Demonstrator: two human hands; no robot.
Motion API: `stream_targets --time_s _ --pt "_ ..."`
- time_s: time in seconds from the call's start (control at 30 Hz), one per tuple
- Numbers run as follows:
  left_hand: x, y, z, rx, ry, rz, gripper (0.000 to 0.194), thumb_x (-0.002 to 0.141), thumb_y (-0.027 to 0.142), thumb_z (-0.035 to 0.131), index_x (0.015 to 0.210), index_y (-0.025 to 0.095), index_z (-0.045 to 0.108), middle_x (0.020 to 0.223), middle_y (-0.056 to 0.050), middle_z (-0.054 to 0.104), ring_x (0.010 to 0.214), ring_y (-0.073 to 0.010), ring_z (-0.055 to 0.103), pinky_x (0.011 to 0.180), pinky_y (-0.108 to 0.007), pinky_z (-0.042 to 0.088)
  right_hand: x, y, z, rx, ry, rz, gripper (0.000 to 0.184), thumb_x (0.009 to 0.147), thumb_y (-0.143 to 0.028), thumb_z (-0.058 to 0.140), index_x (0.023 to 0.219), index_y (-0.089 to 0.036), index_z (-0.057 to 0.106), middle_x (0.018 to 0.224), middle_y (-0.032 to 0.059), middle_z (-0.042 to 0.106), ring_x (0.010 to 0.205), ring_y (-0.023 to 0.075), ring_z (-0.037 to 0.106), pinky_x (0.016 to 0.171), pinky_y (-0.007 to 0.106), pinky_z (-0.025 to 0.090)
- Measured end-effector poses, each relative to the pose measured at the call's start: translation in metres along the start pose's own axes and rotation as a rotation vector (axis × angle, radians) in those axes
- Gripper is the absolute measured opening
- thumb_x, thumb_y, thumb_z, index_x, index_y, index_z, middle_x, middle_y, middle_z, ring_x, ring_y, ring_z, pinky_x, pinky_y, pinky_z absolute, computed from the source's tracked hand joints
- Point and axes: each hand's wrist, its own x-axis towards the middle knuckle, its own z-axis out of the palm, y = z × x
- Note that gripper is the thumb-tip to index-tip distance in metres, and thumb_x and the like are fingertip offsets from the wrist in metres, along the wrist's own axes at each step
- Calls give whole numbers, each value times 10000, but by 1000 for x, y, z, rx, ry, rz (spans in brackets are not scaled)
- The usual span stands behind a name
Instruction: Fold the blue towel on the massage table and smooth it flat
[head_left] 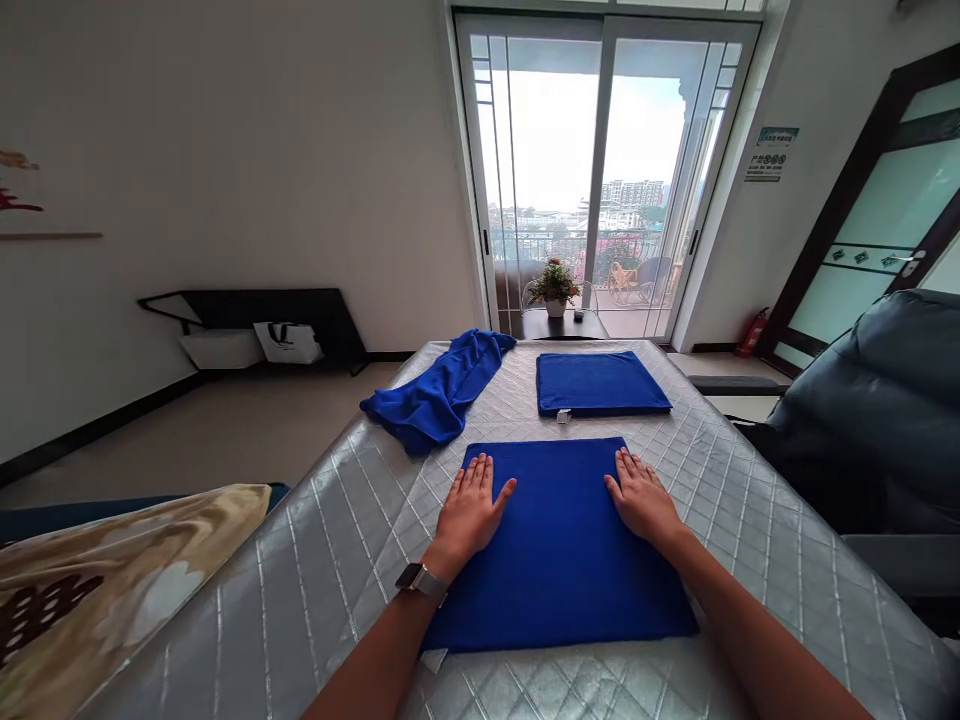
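Note:
A folded blue towel (561,560) lies flat on the silver quilted surface (337,560) right in front of me. My left hand (471,510) rests flat on its left far corner, fingers stretched out, a watch on the wrist. My right hand (641,497) lies flat on its right far corner, fingers spread. Neither hand holds anything. Beyond it sits a second folded blue towel (600,382), neat and square. To the left of that, an unfolded blue towel (442,390) lies crumpled near the surface's left edge.
A dark padded chair (877,410) stands close on the right. A patterned cushion (97,590) lies at the lower left. Past the far edge, a small table with a potted plant (555,288) stands before glass balcony doors (600,170).

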Motion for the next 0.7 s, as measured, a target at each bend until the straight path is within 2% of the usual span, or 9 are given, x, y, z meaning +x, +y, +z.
stream_targets --time_s 0.33,0.7 --pt "-1 2 -6 32 -10 -4 822 1026 656 173 1585 74 333 1650 -154 339 1543 -276 306 1271 -508 244 2 1 3 5 -1 3 719 1052 -486 167 1645 -81 140 1722 71 111 1588 226 95 1275 397 69" --pt "0 0 -6 11 -28 -4 826 1026 657 159 1587 76 334 1653 -158 333 1542 -276 306 1269 -497 249 0 0 1 3 6 3 721 1050 -490 169 1643 -81 149 1721 74 116 1587 231 98 1276 405 77"
